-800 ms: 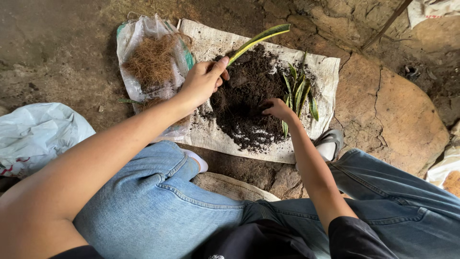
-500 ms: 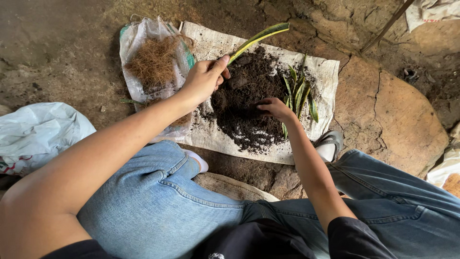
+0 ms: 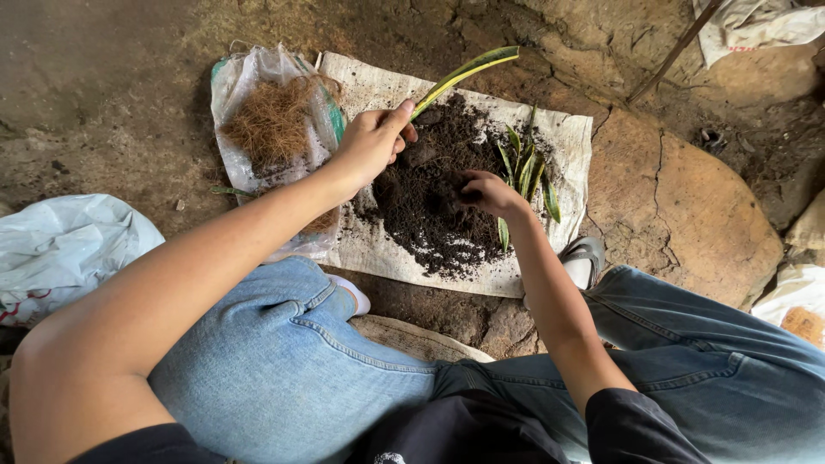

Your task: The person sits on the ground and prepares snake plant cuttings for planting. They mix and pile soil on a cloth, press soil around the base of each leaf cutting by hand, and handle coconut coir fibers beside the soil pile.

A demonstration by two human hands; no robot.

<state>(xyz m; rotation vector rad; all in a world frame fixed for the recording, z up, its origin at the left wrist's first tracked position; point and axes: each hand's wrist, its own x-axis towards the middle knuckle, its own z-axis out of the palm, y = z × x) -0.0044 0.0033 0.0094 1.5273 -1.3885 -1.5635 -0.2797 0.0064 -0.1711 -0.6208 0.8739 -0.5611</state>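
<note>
Holding the leaf (image 3: 464, 73) pinched in the left hand (image 3: 371, 142); right hand (image 3: 485, 191) loosely cupped in the soil (image 3: 430, 215), best scooped gently.

1. Clear plastic bag (image 3: 258, 94), green-edged, holding brown fibre; upper left, beside the sack.
2. Flat white woven sack (image 3: 369, 249), spread under soil.
3. Crumpled white plastic bag (image 3: 64, 249), far left.

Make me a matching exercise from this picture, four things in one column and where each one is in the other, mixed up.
Things:
1. long green leaf
2. dark soil
3. brown fibre
4. small green plants

Places:
A. in the clear plastic bag
B. heaped mid-sack
C. pinched in the left hand
D. beside the right hand

Pairs: 1-C, 2-B, 3-A, 4-D
</note>
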